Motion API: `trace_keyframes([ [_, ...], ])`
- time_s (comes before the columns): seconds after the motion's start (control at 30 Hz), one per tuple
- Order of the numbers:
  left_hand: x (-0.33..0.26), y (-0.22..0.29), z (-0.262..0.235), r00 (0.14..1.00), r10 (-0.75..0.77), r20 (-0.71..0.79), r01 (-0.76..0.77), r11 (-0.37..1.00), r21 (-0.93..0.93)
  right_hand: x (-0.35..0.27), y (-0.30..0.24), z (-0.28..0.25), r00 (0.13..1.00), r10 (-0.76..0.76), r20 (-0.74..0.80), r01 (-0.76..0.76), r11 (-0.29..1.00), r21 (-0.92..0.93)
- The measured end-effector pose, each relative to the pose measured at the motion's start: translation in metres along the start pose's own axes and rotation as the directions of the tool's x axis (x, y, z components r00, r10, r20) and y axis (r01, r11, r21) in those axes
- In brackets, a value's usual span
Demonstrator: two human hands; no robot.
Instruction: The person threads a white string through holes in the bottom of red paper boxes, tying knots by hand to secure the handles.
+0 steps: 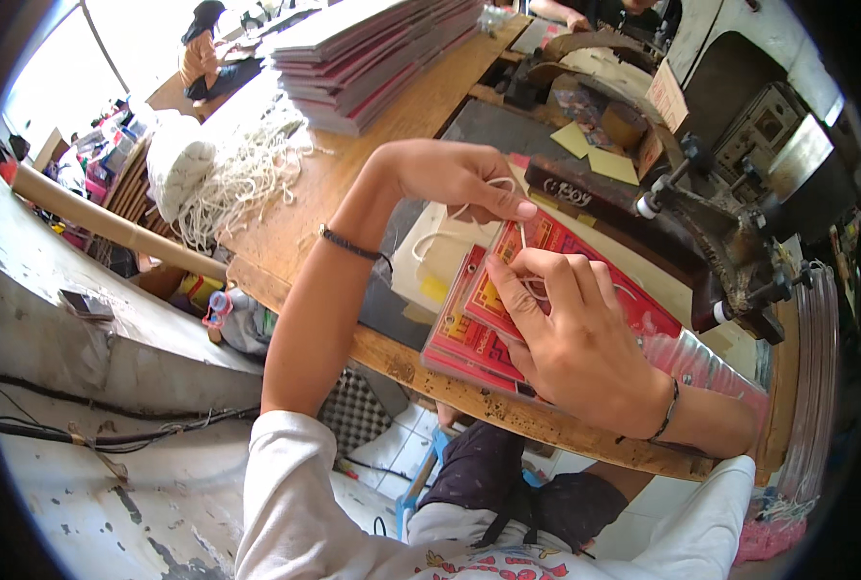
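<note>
My left hand (464, 184) is closed in a pinch on a thin white cord (496, 181) above the far edge of some red printed packets. My right hand (585, 333) lies over those packets, its fingers closed on a strand of the same cord. The upper red packet (546, 235) has yellow panels and a transparent plastic cover. Beneath it, another red packet (455, 343) sticks out toward the table's front edge. Both packets are partly hidden under my right hand.
Tangled white cords (247, 174) lie on the wooden table (392, 135), left of a tall stack of flat sheets (363, 68). A metal machine frame (730, 242) stands at right, near yellow paper slips (612, 165). Transparent plastic sleeves (812, 367) hang at the right edge. Two people are farther back.
</note>
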State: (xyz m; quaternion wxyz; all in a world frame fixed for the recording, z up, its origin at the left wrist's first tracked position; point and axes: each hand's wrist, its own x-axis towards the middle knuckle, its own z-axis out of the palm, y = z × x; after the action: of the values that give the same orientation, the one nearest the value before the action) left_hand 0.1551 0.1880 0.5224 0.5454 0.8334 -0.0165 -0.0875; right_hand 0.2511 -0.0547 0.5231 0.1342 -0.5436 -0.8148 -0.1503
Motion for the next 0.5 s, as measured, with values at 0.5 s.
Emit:
trace_keyframes([
  [0.5,-0.007,0.034,0.016,0.974,0.039,-0.222,0.024,0.962,0.273,0.011,0.039,-0.024,0.989,0.075,-0.126,-0.069,0.996,0.049],
])
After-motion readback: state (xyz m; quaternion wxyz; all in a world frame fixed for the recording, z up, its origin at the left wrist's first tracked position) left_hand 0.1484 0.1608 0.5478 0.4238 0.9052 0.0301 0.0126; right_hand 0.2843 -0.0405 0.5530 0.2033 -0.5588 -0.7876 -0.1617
